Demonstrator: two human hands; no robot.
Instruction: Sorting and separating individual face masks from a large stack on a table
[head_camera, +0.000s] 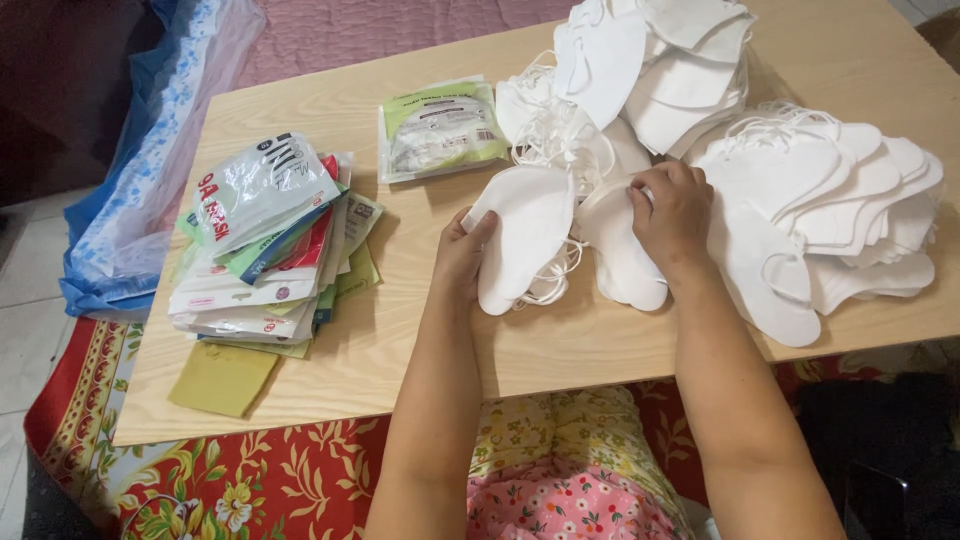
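On table (560, 350): we work at its near edge
Left hand (462, 262): we grip a white mask (525, 235); beside the mask pile (790, 200)
Right hand (675, 215): fingers pinch second mask (622, 250); against pile
Packets (265, 250): stacked far left of pile

Top of white mask pile (660, 60) being cut off by upper edge; lower packets in packet stack (265, 250) being hidden.

A home: low table (420, 350) over floral mat (250, 480).
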